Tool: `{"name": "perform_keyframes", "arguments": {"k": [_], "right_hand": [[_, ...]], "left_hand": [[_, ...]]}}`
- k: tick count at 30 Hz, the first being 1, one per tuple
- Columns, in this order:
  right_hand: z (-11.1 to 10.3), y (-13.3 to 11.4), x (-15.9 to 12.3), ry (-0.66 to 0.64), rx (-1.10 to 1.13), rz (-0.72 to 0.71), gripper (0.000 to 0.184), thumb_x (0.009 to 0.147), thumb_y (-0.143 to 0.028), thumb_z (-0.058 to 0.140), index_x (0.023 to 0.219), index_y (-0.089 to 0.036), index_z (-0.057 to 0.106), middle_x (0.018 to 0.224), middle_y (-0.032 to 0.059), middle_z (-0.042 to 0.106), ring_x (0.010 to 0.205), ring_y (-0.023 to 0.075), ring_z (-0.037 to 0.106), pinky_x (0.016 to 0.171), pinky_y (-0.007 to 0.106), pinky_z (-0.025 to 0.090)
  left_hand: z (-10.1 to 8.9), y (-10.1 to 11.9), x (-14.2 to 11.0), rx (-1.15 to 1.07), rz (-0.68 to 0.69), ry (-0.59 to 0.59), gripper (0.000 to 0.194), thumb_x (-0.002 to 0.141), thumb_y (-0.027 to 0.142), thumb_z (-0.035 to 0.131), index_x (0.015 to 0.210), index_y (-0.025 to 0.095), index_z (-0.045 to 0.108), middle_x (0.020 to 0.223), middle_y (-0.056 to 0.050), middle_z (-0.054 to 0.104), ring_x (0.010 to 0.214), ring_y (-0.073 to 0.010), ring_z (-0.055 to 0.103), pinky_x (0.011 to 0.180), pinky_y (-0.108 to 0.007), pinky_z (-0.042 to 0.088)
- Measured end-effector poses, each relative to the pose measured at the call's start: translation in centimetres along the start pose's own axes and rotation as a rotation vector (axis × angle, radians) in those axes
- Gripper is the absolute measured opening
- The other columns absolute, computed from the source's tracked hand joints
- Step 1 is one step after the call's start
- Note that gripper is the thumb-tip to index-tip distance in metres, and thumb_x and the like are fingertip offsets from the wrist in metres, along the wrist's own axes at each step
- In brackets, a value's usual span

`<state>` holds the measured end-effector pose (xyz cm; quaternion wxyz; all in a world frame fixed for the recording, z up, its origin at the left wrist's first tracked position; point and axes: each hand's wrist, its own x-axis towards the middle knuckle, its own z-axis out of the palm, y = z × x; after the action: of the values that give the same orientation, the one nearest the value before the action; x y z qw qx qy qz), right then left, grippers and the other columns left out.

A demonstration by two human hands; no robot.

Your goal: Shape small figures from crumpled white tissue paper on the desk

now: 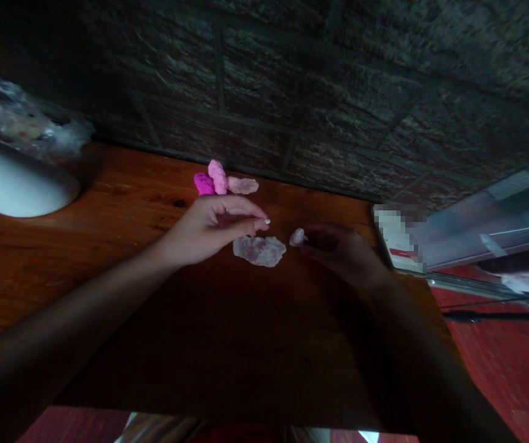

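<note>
My left hand (213, 226) hovers above the wooden table with thumb and fingertips pinched together. A white speck shows at its fingertips; whether it is a nail or a bit of material I cannot tell. In the fingertips of my right hand (341, 249) is a small whitish lump of soft, clay-like material (298, 237). Between and just below the hands lies a flat, uneven whitish piece (261, 251). Behind my left hand sit a magenta lump (203, 183), a pink lump (217, 176) and a flatter pale pink lump (243, 185), close together.
A dark brick-patterned wall (255, 80) runs along the back of the table (144, 184). At left are a white rounded object (24, 178) and a crumpled clear plastic bag (29, 120). A pale box, partly blurred out (398, 237), stands at the right edge, beside a glass panel (486, 203).
</note>
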<state>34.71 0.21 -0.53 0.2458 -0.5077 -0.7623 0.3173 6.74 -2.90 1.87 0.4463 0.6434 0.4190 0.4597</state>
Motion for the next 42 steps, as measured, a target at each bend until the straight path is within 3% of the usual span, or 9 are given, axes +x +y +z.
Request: {"name": "perform_keyframes", "arguments": {"k": [5, 7, 10, 12, 16, 26, 29, 36, 42], "right_hand": [[-1.4, -1.7, -0.8, 0.200, 0.132, -0.011, 0.037, 0.081, -0.038, 0.084, 0.113, -0.021, 0.080, 0.107, 0.0081, 0.082, 0.078, 0.0197, 0.075, 0.066, 0.030, 0.059], [-0.5, -3.3, -1.3, 0.163, 0.348, -0.024, 0.032, 0.081, -0.041, 0.084, 0.107, -0.022, 0.082, 0.099, 0.0066, 0.083, 0.079, 0.0186, 0.075, 0.064, 0.028, 0.060], [1.7, -5.4, -1.9, 0.021, 0.581, -0.020, 0.027, 0.080, -0.039, 0.086, 0.103, -0.024, 0.084, 0.087, 0.0023, 0.082, 0.064, 0.0124, 0.069, 0.056, 0.023, 0.057], [2.9, -6.1, -2.1, 0.004, 0.672, -0.034, 0.020, 0.080, -0.037, 0.087, 0.095, -0.024, 0.085, 0.075, -0.0008, 0.079, 0.056, 0.0089, 0.063, 0.053, 0.021, 0.055], [3.4, -6.0, -2.1, 0.014, 0.771, -0.038, 0.018, 0.080, -0.028, 0.088, 0.097, -0.027, 0.086, 0.078, -0.0018, 0.079, 0.058, 0.0081, 0.063, 0.053, 0.019, 0.053], [3.1, -5.9, -2.2, -0.012, 0.754, -0.089, 0.010, 0.085, -0.021, 0.083, 0.094, -0.024, 0.083, 0.085, -0.0012, 0.078, 0.062, 0.0067, 0.063, 0.057, 0.018, 0.053], [3.1, -5.9, -2.3, -0.002, 0.752, -0.090, 0.008, 0.085, -0.026, 0.084, 0.091, -0.022, 0.080, 0.082, -0.0010, 0.076, 0.062, 0.0074, 0.063, 0.057, 0.019, 0.054], [3.1, -6.3, -2.3, -0.035, 0.685, -0.079, 0.026, 0.086, -0.043, 0.083, 0.090, -0.018, 0.077, 0.072, -0.0022, 0.068, 0.058, 0.0075, 0.059, 0.057, 0.020, 0.052], [3.1, -6.5, -2.2, -0.052, 0.644, -0.051, 0.033, 0.085, -0.051, 0.081, 0.089, -0.019, 0.080, 0.074, -0.0002, 0.071, 0.058, 0.0091, 0.059, 0.057, 0.023, 0.052]], "left_hand": [[0.7, 0.9, -0.8, 0.020, 0.114, 0.033, 0.008, 0.084, 0.016, 0.079, 0.090, 0.019, 0.082, 0.088, -0.002, 0.083, 0.078, -0.0159, 0.077, 0.071, -0.023, 0.060], [1.1, 1.1, -1.1, 0.038, 0.171, 0.027, 0.008, 0.084, 0.015, 0.079, 0.090, 0.019, 0.082, 0.090, -0.003, 0.083, 0.079, -0.0160, 0.078, 0.072, -0.023, 0.061], [1.5, 1.0, -1.5, 0.116, 0.252, 0.036, 0.008, 0.083, 0.015, 0.081, 0.089, 0.019, 0.083, 0.089, -0.003, 0.084, 0.079, -0.0159, 0.078, 0.074, -0.022, 0.060], [1.6, 0.9, -1.7, 0.185, 0.263, 0.050, 0.008, 0.084, 0.017, 0.082, 0.091, 0.019, 0.083, 0.087, -0.003, 0.083, 0.077, -0.0157, 0.077, 0.072, -0.022, 0.059], [1.7, 0.4, -1.8, 0.269, 0.262, 0.075, 0.011, 0.084, 0.021, 0.082, 0.095, 0.020, 0.083, 0.087, -0.002, 0.083, 0.072, -0.0144, 0.076, 0.067, -0.021, 0.057], [1.9, 0.2, -1.9, 0.245, 0.246, 0.074, 0.012, 0.084, 0.019, 0.080, 0.096, 0.020, 0.083, 0.091, -0.003, 0.084, 0.076, -0.0151, 0.078, 0.067, -0.021, 0.059], [1.9, -0.1, -1.9, 0.202, 0.226, 0.086, 0.013, 0.084, 0.018, 0.079, 0.097, 0.018, 0.083, 0.091, -0.004, 0.084, 0.076, -0.0147, 0.077, 0.068, -0.021, 0.060], [1.9, -0.2, -1.9, 0.230, 0.216, 0.079, 0.015, 0.083, 0.024, 0.082, 0.097, 0.019, 0.083, 0.087, -0.004, 0.083, 0.072, -0.0151, 0.075, 0.065, -0.022, 0.058], [1.8, 0.2, -1.7, 0.271, 0.344, 0.004, 0.009, 0.087, 0.023, 0.078, 0.094, 0.020, 0.083, 0.092, -0.007, 0.084, 0.079, -0.0167, 0.077, 0.070, -0.023, 0.058]]}}
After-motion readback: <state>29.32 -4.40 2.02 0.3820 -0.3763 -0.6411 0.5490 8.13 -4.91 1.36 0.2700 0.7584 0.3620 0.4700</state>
